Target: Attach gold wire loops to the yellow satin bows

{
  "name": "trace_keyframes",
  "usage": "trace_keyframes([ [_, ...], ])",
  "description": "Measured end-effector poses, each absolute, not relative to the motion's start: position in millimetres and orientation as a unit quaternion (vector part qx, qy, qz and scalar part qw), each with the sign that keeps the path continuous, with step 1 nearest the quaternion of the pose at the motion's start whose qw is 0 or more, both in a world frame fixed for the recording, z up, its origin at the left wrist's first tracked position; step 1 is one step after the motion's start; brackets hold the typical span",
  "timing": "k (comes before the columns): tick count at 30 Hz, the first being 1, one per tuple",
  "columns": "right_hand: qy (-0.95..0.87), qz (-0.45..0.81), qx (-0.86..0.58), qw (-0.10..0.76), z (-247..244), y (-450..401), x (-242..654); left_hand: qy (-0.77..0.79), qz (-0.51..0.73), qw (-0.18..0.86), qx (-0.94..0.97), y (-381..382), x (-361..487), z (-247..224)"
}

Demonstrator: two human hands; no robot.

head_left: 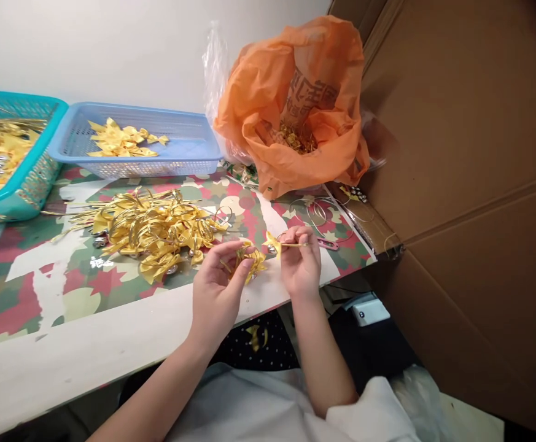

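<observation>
My left hand (217, 276) is closed, thumb against fingers, on a yellow ribbon bow (257, 263) with gold cord and a small silver bell; the fingers partly hide it. Close beside it on the right, my right hand (302, 263) pinches a gold cord. From that cord a second yellow bow (272, 241) with a silver bell sticks out to the left, towards my left hand. Left of both hands lies a heap of yellow bows (157, 230) with looped gold cords and silver bells, on the table.
A blue basket (189, 123) with yellow bows stands behind the heap, beside a fuller teal basket (49, 132). An orange plastic bag (268, 80) with gold scraps sits at the back. A pink-handled tool (327, 244) lies right of my hands. A large cardboard box (461, 153) borders the right side.
</observation>
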State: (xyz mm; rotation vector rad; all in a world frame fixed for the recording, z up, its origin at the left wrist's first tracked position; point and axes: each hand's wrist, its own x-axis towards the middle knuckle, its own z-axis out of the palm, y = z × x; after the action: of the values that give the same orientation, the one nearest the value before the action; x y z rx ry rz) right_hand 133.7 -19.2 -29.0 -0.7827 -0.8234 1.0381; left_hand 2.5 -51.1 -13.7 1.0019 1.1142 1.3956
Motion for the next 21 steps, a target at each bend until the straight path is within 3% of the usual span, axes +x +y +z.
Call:
trace_keyframes([
  [12,-0.423,0.618,-0.266,0.607,-31.7,-47.9,142.2,0.41,0.559,0.569,0.443,-56.7,-13.9,-20.7],
  [21,-0.463,0.614,-0.232,0.595,-18.1,-57.9,133.6,0.331,0.542,0.583,0.506,-73.3,-24.4,-16.3],
])
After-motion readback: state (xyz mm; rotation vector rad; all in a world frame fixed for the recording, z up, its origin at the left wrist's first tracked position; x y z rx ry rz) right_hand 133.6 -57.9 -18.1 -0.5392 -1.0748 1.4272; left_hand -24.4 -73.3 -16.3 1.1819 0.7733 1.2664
